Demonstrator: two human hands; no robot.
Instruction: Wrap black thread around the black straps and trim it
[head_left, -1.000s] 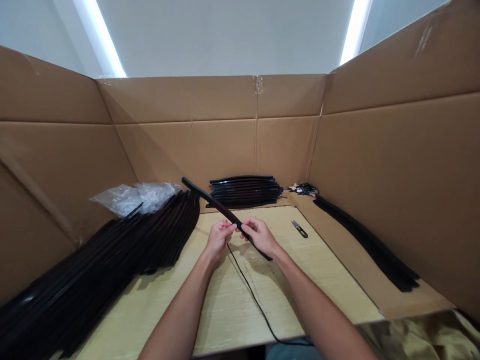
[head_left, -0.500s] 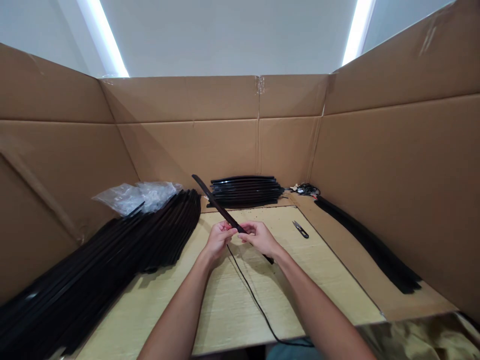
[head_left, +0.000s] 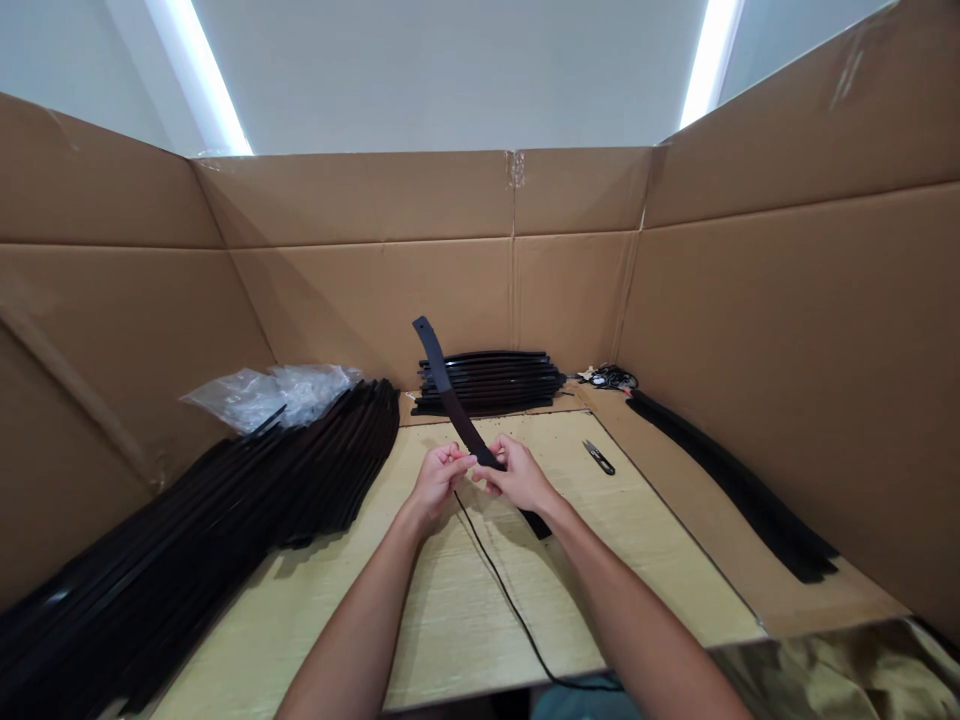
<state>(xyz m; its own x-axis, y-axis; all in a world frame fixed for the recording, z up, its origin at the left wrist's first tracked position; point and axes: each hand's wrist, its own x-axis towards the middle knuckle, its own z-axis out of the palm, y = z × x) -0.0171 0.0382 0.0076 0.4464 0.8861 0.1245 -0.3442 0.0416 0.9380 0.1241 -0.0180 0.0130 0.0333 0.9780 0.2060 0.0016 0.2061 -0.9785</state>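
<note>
My right hand (head_left: 519,477) grips a long flat black strip (head_left: 448,395) near its middle, and the strip's far end tilts up toward the back cardboard wall. My left hand (head_left: 437,477) pinches a thin black cord (head_left: 501,584) right beside the strip. The cord runs from my fingers down across the wooden tabletop (head_left: 450,600) and off its near edge. Both hands meet above the middle of the table.
A big pile of black strips (head_left: 225,510) lies on the left with a clear plastic bag (head_left: 274,393) behind it. A smaller stack of strips (head_left: 491,381) sits at the back. Small snips (head_left: 598,457) lie right of my hands. More strips (head_left: 739,490) lie along the right cardboard wall.
The strip's far end has swung upward and to the right, from low and leftward to steeply raised. My hands stay together in nearly the same spot.
</note>
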